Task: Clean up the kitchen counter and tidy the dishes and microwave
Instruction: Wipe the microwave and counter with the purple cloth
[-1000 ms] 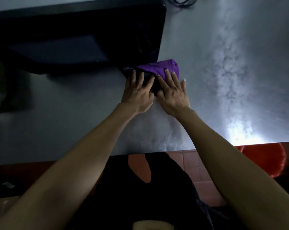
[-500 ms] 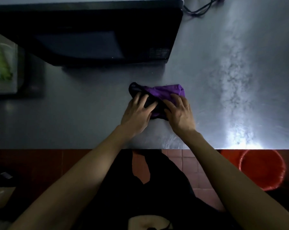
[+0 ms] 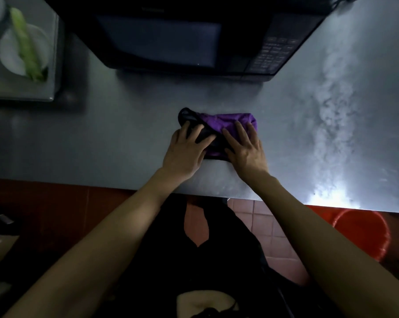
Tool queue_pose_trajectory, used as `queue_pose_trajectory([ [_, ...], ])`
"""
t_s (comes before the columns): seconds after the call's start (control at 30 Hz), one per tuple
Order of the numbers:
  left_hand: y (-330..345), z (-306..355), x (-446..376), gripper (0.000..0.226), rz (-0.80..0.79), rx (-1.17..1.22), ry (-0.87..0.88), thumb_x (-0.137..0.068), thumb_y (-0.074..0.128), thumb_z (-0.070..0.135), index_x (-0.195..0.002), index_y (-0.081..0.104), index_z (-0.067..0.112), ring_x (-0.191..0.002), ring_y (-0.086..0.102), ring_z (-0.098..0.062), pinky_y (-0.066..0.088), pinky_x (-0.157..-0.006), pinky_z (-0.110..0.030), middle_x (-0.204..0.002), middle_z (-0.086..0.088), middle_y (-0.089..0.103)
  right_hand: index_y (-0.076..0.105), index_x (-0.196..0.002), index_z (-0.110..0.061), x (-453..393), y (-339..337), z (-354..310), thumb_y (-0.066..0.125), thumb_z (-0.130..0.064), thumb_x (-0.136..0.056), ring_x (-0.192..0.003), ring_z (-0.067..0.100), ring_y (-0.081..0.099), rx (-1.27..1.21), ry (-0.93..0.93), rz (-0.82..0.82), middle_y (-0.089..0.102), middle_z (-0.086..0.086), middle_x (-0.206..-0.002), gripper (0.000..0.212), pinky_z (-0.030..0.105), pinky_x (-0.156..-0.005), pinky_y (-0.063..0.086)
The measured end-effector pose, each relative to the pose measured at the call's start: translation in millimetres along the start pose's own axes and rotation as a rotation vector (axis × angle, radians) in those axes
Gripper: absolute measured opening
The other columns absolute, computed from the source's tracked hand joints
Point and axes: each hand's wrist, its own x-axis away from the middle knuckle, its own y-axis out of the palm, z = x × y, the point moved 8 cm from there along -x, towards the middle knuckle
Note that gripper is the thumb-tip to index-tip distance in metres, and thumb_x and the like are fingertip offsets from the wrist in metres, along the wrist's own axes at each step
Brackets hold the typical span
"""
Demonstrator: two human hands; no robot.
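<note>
A purple cloth with a black edge (image 3: 228,121) lies bunched on the steel counter (image 3: 115,138), in front of the black microwave (image 3: 193,35). My left hand (image 3: 185,152) presses flat on the cloth's left, darker part with spread fingers. Beside it, my right hand (image 3: 245,149) lies flat on the right, purple part, fingers straight. Both palms rest near the cloth's front edge. The microwave door is closed, and its keypad is on the right.
A white plate with a green vegetable (image 3: 24,49) sits in a steel tray (image 3: 49,95) at the far left. A red bucket (image 3: 363,235) stands on the tiled floor under the counter's right front edge. A black cable (image 3: 340,2) trails behind the microwave.
Both hands have drawn the cloth back from under the microwave's front toward the counter's front edge. They stay flat on it.
</note>
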Motion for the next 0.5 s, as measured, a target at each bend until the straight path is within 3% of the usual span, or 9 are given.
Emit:
queue_pose_trajectory([
  [0.17, -2.0, -56.6, 28.3, 0.054, 0.014, -0.030, -0.090, -0.099, 0.050, 0.037, -0.151, 0.033, 0.038, -0.146, 0.022, -0.041, 0.020, -0.118, -0.058, -0.159, -0.005, 0.028, 0.040, -0.151, -0.027, -22.3, 12.3, -60.6, 0.059, -0.032, -0.098, -0.145, 0.047, 0.022, 0.011, -0.035, 0.004, 0.032, 0.017, -0.159, 0.056, 0.059, -0.110, 0.036],
  [0.33, -12.1, -133.2, 64.2, 0.052, 0.063, -0.047, -0.187, -0.095, 0.054, 0.037, -0.146, 0.044, 0.034, -0.139, 0.034, -0.042, 0.030, -0.109, -0.061, -0.152, -0.009, 0.041, 0.038, -0.152, -0.028, -58.5, 27.4, -141.0, 0.058, -0.031, -0.099, -0.149, 0.045, 0.016, -0.020, -0.133, -0.023, 0.028, 0.015, -0.161, 0.057, 0.057, -0.116, 0.026],
  [0.5, -14.9, -198.8, 110.5, 0.056, 0.098, -0.057, -0.284, -0.090, 0.054, 0.045, -0.144, 0.047, 0.029, -0.131, 0.043, -0.041, 0.037, -0.097, -0.054, -0.145, -0.010, 0.048, 0.030, -0.155, -0.033, -80.1, 44.9, -215.9, 0.050, -0.034, -0.102, -0.152, 0.039, 0.002, -0.073, -0.199, -0.123, 0.016, 0.010, -0.165, 0.057, 0.054, -0.121, 0.016],
])
